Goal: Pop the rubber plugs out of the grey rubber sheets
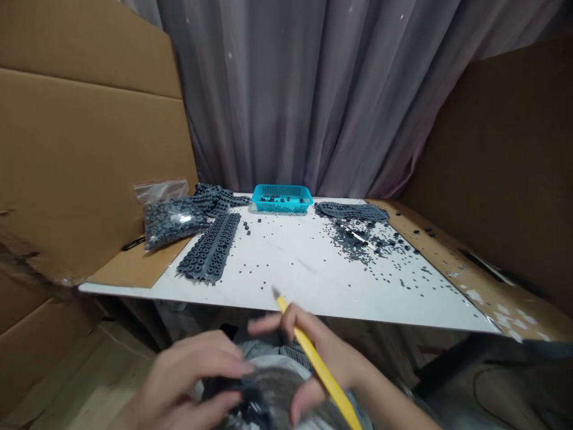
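Low in the view, my left hand [188,376] is curled with its thumb and fingertips around a dark, shiny piece [253,403]. Motion smears that piece, so its shape cannot be made out. My right hand [331,352] holds a slim yellow tool [320,367] with a pointed grey tip, slanting up and left between the fingers. Its thumb and index finger stretch away from the handle towards the left hand. Both hands are above my lap, in front of the table's near edge.
The white table [286,251] carries a dark ring-patterned rubber sheet [210,248], a plastic bag of dark rings [172,221], a blue basket [282,206] holding small dark pieces, another rubber strip [353,211] and scattered dark bits [358,245]. Cardboard walls [89,143] flank it; a grey curtain [277,89] hangs behind.
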### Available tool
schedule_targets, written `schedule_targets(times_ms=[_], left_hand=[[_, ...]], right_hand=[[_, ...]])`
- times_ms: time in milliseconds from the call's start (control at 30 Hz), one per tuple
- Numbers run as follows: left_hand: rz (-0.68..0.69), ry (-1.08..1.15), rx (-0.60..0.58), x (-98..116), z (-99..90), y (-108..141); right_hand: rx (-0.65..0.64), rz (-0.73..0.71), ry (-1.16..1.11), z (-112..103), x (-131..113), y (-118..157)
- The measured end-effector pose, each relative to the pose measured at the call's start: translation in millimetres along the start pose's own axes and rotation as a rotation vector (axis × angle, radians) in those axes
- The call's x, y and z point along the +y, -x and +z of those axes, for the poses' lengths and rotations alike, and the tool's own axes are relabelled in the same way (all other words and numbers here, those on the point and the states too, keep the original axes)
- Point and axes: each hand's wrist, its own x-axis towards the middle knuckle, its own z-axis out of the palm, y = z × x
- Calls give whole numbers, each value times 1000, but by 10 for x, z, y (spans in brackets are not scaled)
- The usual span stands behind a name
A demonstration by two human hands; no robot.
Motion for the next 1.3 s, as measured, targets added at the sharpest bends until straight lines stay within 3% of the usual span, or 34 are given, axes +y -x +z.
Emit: schedule_targets(times_ms=[33,133,200,300,367,500,533,633,700,900,1133,1300], left_hand=[[8,59,-66,11,169,-101],[69,130,3,20,549,-251],[88,104,32,-22,644,-252],[56,125,-31,-233,594,-195],[-121,21,-87,-497,519,-149],[-708,-687,-239,-1152,519,-100],[-799,-793,-297,-1289,566,-113],[-781,-848,-497,-1550,779,-241],[-831,-832,-515,-1620,947,-385],[-974,-903,-367,-1728,1393,-785],[-967,-877,-355,-1843,1778,-1121],[-911,-808,-383,-1843,2166,-1434]], right_hand=[[-40,48,-89,116,-45,69],[107,145,-209,273,-87,299],[259,188,-88,292,-49,437],[503,160,207,278,35,575],[647,97,266,242,58,634],[812,71,152,106,16,787],[839,64,127,71,6,842],[929,54,90,0,20,1025],[966,75,79,-20,55,1139],[1013,113,8,-71,164,1293],[1035,94,-85,-112,247,1253],[1066,133,-36,-96,214,1280]])
